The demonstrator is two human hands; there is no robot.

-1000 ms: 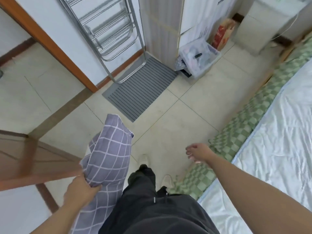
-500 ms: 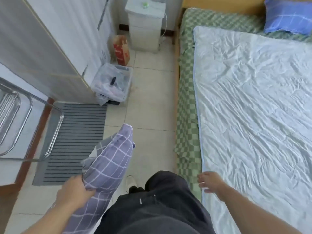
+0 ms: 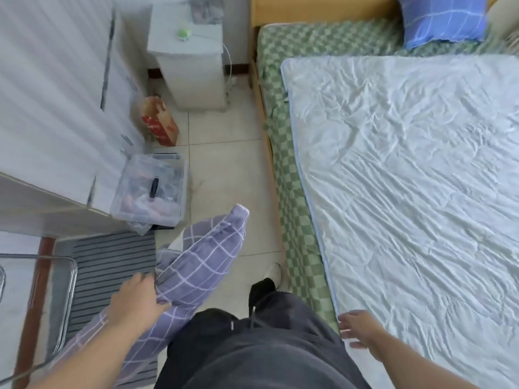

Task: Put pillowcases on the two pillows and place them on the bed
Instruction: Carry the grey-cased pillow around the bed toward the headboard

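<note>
The view has swung round in the last second — the doorway and drying rack have slid off to the left, and the bed with its crumpled white quilt (image 3: pixel 407 192) and green checked sheet (image 3: pixel 297 220) now fills the right of the frame. The left hand (image 3: pixel 137 299) is still clamped round the near end of the purple grid-patterned cased pillow (image 3: pixel 202 262), which juts up over the tiled floor, left of the bed and clear of it. The right hand (image 3: pixel 356 328) hangs loose and empty at the quilt's near edge, fingers relaxed. At the far end, by the wooden headboard (image 3: pixel 309 9), a blue checked pillow (image 3: pixel 441 21) already lies in place — so this looks like the second pillow arriving, with only its placement on the bed left.
</note>
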